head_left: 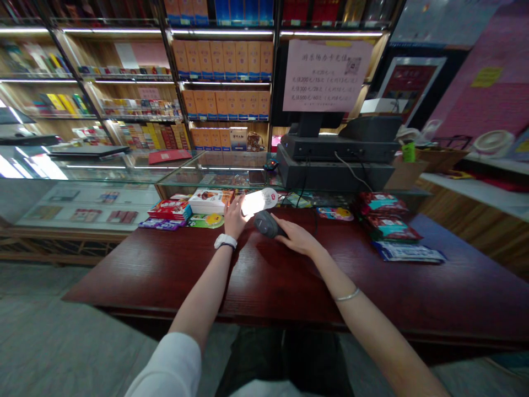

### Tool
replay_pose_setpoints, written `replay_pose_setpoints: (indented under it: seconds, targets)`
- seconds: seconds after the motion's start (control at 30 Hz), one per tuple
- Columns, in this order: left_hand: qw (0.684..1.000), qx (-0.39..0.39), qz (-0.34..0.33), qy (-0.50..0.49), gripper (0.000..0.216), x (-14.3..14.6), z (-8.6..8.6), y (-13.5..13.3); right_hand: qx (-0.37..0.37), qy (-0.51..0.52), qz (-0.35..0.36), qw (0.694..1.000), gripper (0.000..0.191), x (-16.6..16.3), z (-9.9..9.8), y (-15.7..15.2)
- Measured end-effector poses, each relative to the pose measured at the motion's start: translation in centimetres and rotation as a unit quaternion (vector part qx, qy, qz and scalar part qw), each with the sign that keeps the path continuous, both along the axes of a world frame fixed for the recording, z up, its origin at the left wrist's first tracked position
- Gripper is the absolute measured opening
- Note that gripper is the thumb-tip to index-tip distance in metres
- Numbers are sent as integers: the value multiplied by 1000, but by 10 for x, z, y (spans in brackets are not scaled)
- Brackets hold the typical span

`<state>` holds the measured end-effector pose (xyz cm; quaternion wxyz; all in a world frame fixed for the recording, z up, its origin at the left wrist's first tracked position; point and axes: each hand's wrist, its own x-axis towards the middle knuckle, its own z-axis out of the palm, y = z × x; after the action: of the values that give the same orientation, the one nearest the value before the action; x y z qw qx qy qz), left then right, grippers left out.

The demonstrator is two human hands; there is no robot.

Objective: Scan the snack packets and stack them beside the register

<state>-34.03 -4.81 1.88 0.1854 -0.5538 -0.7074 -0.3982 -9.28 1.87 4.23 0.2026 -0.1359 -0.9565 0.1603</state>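
My left hand (235, 214) is closed on the left end of a pale, rounded package (260, 202), lit up bright white, with a pink-red mark at its right end. Gripped in my right hand (298, 237) is a dark grey handheld barcode scanner (268, 225), its head just below the package. Both are held over the dark red-brown wooden table (273, 281). Just left of my left hand lie a white box (210, 199) with a food picture and a green packet (205, 221). My fingertips on the package are partly lost in glare.
Red packets (170, 208) and purple packets (162, 224) lie at the table's left. Stacked snack bags (390, 227) and blue-white packets (409, 252) sit at the right. A till (334, 149) with a paper sign (326, 74) stands behind, on a glass counter (215, 161); cables hang from it.
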Motion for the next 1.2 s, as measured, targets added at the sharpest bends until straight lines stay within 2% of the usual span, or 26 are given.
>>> replay_pose_setpoints:
  seconds: [0.27, 0.5, 0.77, 0.93, 1.2]
  targets:
    - [1000, -8, -2, -4, 63, 0, 3, -1, 24, -11, -7, 1000, 73, 0, 1, -1]
    - [1000, 0, -5, 0, 65, 0, 2, 0, 59, -19, -37, 997, 73, -1, -7, 4]
    - [1000, 9, -4, 0, 67, -1, 1, 0, 88, -57, -167, 980, 73, 4, -23, 27]
    - [1000, 13, -15, 3, 69, 1, 1, 0, 89, -102, -232, 963, 70, 4, -27, 32]
    - [1000, 14, -27, 8, 69, 9, 5, 1, 113, -107, -251, 955, 70, -5, -36, 33]
